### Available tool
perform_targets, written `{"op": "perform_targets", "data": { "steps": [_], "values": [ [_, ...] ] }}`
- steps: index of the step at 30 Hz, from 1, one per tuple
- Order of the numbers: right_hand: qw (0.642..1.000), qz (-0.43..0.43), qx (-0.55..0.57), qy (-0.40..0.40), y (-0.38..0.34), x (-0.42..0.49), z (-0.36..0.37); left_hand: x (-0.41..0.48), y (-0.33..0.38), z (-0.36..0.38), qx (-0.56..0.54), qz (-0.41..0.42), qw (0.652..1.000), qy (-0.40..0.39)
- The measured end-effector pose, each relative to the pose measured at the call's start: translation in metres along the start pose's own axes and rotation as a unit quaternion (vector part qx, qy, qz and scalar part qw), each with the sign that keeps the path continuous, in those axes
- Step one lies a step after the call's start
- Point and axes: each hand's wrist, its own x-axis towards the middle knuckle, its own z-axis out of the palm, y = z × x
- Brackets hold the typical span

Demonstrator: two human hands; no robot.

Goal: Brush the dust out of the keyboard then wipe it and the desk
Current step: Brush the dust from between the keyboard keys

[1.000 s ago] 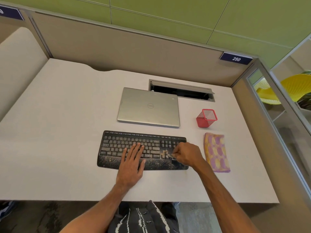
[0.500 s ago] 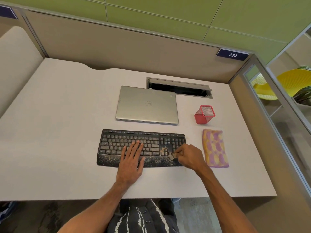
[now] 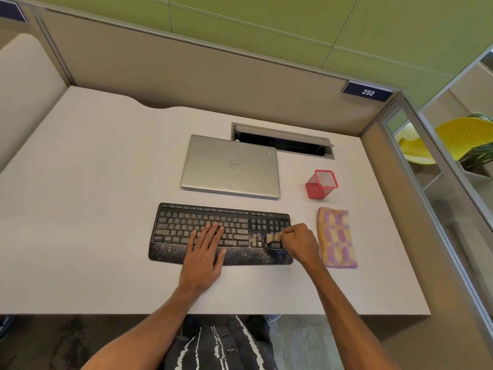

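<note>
A black keyboard (image 3: 186,225) speckled with pale dust lies in the middle of the white desk (image 3: 93,209). My left hand (image 3: 206,252) rests flat on its keys and palm rest, fingers straight. My right hand (image 3: 300,240) grips a small brush (image 3: 273,238), whose pale bristles touch the keys at the keyboard's right end, by the number pad. Dust is thick on the palm rest and beside the bristles. A folded yellow and purple cloth (image 3: 336,237) lies on the desk just right of my right hand.
A shut silver laptop (image 3: 230,166) lies behind the keyboard. A red mesh pen cup (image 3: 321,184) stands to its right, behind the cloth. An open cable hatch (image 3: 282,141) is set in the desk at the back. Beige partition walls close the back and right.
My right hand has moved the brush a little right and up over the keys at the number pad. My left hand has stayed on the keyboard. The camera shifted slightly.
</note>
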Motion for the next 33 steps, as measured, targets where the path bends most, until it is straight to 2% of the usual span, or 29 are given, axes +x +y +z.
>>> {"op": "perform_targets", "data": {
  "steps": [2, 7, 13, 19, 24, 31, 33],
  "values": [
    [1.000, -0.014, -0.014, 0.006, -0.002, 0.000, 0.002, 0.000, 0.000, 0.000, -0.001, 0.000, 1.000, 0.001],
    [0.995, -0.034, -0.071, -0.065, -0.003, 0.004, 0.002, 0.000, 0.000, -0.001, -0.001, 0.000, 1.000, 0.001],
    [0.997, -0.065, -0.031, -0.008, -0.005, 0.006, 0.005, -0.001, 0.000, -0.001, -0.001, 0.001, 1.000, -0.002],
    [0.989, -0.072, -0.097, -0.080, -0.006, 0.005, 0.007, -0.001, 0.000, -0.002, -0.005, 0.000, 1.000, -0.001],
    [0.996, -0.075, -0.049, 0.002, -0.008, 0.005, 0.004, -0.001, 0.001, -0.003, -0.006, 0.001, 1.000, 0.001],
    [0.986, -0.096, -0.111, -0.074, -0.006, 0.004, 0.008, 0.000, 0.001, -0.002, -0.002, 0.000, 1.000, -0.002],
    [0.990, -0.091, -0.095, -0.046, -0.008, 0.005, 0.004, -0.001, 0.000, -0.002, 0.002, -0.001, 1.000, -0.004]
  ]
}}
